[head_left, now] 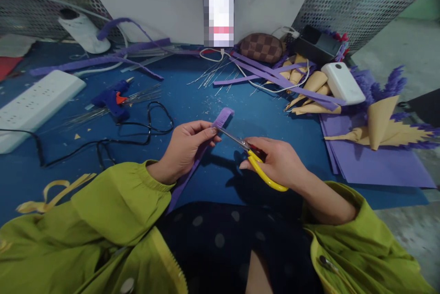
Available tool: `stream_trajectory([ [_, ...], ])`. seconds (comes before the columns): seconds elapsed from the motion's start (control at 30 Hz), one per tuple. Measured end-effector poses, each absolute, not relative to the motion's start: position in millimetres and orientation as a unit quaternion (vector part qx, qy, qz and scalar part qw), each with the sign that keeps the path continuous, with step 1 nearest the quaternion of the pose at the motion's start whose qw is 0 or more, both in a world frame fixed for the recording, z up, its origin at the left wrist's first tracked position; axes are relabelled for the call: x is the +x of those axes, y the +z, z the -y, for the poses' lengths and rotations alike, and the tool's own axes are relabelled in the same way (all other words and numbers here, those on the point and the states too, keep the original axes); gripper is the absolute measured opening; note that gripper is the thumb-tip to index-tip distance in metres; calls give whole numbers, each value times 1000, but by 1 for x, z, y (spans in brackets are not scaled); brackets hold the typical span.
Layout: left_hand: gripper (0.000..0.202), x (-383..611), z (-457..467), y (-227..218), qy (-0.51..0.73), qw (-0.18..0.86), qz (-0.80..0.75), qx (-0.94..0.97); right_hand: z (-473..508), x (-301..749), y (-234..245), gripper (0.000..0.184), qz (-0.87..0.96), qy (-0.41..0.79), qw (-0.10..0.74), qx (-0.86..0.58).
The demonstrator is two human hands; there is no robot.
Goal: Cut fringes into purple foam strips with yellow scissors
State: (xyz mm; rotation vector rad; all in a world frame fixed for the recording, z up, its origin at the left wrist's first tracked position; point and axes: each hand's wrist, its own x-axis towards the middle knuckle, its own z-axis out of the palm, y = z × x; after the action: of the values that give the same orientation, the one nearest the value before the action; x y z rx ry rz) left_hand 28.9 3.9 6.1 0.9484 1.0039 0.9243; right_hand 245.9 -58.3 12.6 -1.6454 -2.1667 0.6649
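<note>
My left hand is closed on a long purple foam strip, pinching it near its upper end while the rest trails down toward my lap. My right hand grips yellow-handled scissors, fingers through the loops. The metal blades point left and meet the strip just right of my left thumb. Both hands hover above the blue table, and both sleeves are yellow-green.
A blue glue gun with a black cord and thin wires lies left. A white power strip sits far left. Purple strips, tan paper cones, a white power bank and purple sheets crowd the right. A checked pouch sits at the back.
</note>
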Motion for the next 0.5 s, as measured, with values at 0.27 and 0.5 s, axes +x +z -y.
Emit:
stream_trajectory([
  [0.27, 13, 29, -3, 7, 406, 671, -451, 427, 58, 246, 15, 46, 760, 250, 168, -575],
  [0.5, 12, 29, -4, 7, 400, 675, -454, 421, 59, 245, 16, 45, 757, 259, 176, -574],
])
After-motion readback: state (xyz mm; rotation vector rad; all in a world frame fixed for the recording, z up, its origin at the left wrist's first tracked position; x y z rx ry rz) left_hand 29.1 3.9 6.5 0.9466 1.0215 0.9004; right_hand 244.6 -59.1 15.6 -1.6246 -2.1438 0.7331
